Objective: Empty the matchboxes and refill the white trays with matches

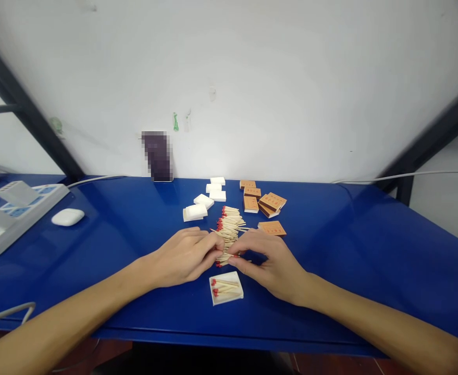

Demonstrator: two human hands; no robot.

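A pile of red-headed matches (232, 221) lies on the blue table in front of me. At its near end my left hand (193, 253) is closed, thumb and forefinger pinched on match ends. Opposite it my right hand (270, 263) pinches matches between thumb and forefinger, with a red head showing at the fingertips. How many matches the fingers hold is hidden. Just below the hands sits a white matchbox tray (241, 296) with several matches in it, their red heads to the left.
Several white inner trays (195, 211) lie behind my left hand. Several orange matchbox sleeves (251, 204) are grouped behind my right. A power strip (29, 221) and a white earbud case (67, 217) are at the left. A pixelated dark object (158, 156) leans on the wall.
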